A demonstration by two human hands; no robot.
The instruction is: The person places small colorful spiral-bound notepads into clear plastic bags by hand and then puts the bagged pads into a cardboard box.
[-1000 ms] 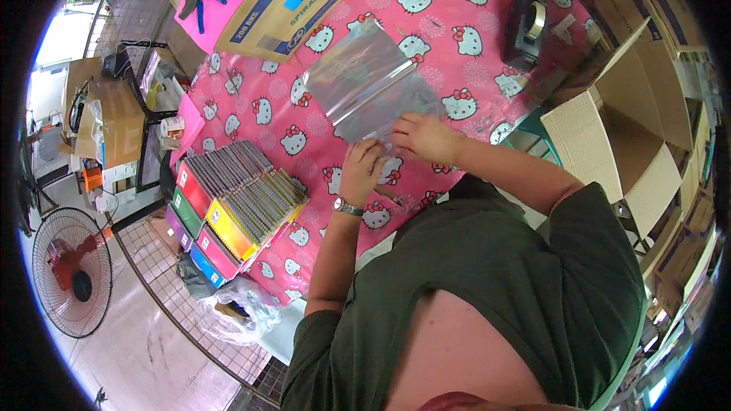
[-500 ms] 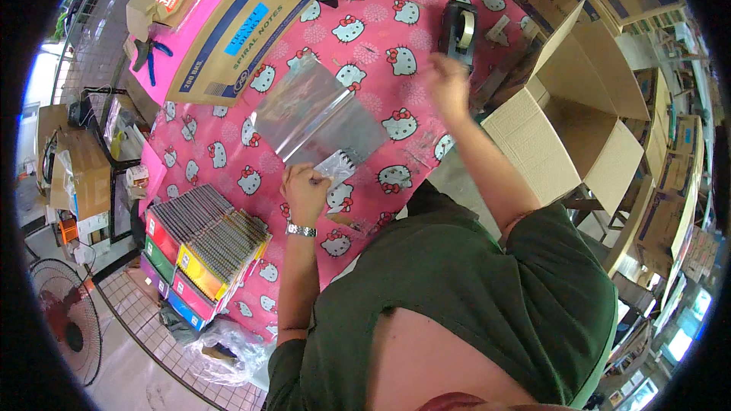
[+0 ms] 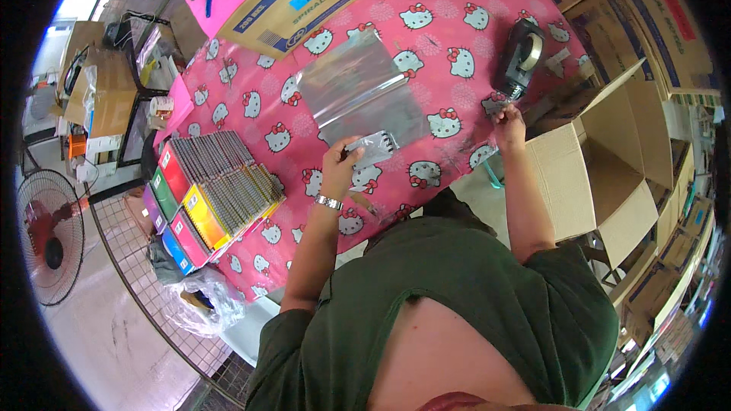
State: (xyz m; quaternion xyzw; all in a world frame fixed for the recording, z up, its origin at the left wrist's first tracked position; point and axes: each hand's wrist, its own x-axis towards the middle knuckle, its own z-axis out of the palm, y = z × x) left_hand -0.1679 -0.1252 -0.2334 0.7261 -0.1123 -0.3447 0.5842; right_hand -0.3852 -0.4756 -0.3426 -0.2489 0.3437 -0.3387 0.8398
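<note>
While left hand (image 3: 338,163) pinches packet (image 3: 371,151), right hand (image 3: 509,128) outstretched

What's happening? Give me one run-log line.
left hand: holds spiral pad | right hand: at near end of tape dispenser | clear plastic sheet: flat on table

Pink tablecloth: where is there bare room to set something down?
The tablecloth is bare between the clear plastic sheet and the black tape dispenser, and between the sheet and the spiral notebooks. Crowded: the far-left edge, under a large carton.
</note>
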